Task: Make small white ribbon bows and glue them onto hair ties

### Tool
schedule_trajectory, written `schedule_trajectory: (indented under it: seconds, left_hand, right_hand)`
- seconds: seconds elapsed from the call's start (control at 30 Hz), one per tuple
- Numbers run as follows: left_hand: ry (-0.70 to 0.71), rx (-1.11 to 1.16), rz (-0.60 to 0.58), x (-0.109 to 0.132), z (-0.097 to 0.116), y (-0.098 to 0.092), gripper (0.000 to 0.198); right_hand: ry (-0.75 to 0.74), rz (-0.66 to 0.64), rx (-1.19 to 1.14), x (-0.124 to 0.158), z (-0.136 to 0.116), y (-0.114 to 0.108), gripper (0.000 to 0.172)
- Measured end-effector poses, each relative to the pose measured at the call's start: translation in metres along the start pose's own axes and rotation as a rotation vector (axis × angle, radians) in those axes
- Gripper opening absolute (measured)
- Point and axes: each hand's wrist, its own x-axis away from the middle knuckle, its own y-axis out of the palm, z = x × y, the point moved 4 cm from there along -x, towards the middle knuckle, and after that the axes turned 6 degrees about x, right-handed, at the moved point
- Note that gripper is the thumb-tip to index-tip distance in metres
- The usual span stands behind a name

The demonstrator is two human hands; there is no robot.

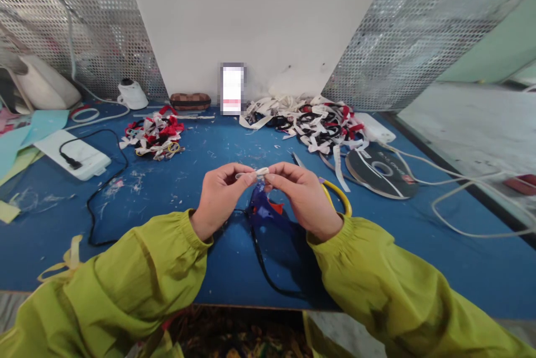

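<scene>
As the head view is showing, the left hand (224, 193) is pinching one end of a small white ribbon piece (262, 171) and the right hand (305, 193) is pinching the other. Each grip is narrow, thumb against finger. The ribbon piece is sitting between the fingertips, near the top of a blue glue gun (263, 214).

Progress: the ribbon piece is looking folded or looped, so some shaping is probably done; it is not lying with either pile, so likely it is part-finished. A smaller pile of red and white bows (154, 134) is lying left on the table (163, 196), probably made-up pieces. A bigger tangle of ribbons and dark bands (318, 120) is lying right; whether it is waiting stock or finished work, can't tell.

Hard to see: fingers are covering the ribbon ends, so any knot or glue is staying hidden. The right hand is hiding part of the yellow-handled scissors (345, 201), and the glue gun's nozzle isn't reading clearly. The phone (232, 87) is appearing pixelated, its screen unreadable.
</scene>
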Motion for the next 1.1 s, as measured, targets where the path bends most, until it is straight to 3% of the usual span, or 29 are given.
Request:
schedule_trajectory:
  seconds: [0.13,0.23,0.33,0.43,0.53,0.87,1.1]
  left_hand:
    - [-0.030,0.011,-0.077,0.000,-0.002,0.003,0.011]
    - [-0.001,-0.021,-0.032,0.000,-0.003,0.001,0.013]
    - [0.124,-0.098,0.051,0.000,0.002,-0.003,0.010]
    - [0.275,-0.171,0.027,0.001,0.009,-0.002,0.006]
    - [0.305,-0.228,-0.009,0.002,0.011,0.000,0.007]
    - [0.232,-0.264,-0.111,-0.003,0.011,0.001,0.009]
    - [0.272,-0.336,-0.130,-0.005,0.012,0.002,0.009]
  right_hand:
    - [0.022,-0.014,-0.079,0.000,0.001,0.001,0.014]
    - [-0.017,0.020,0.019,0.000,-0.001,-0.001,0.013]
    - [-0.106,0.064,0.189,0.001,-0.005,-0.002,0.011]
    - [-0.230,0.087,0.344,0.004,-0.008,-0.001,0.010]
    - [-0.311,0.103,0.428,0.006,-0.010,-0.001,0.011]
    - [-0.085,0.050,0.221,0.001,-0.001,-0.003,0.013]
    - [-0.055,0.040,0.161,0.001,-0.002,-0.003,0.013]
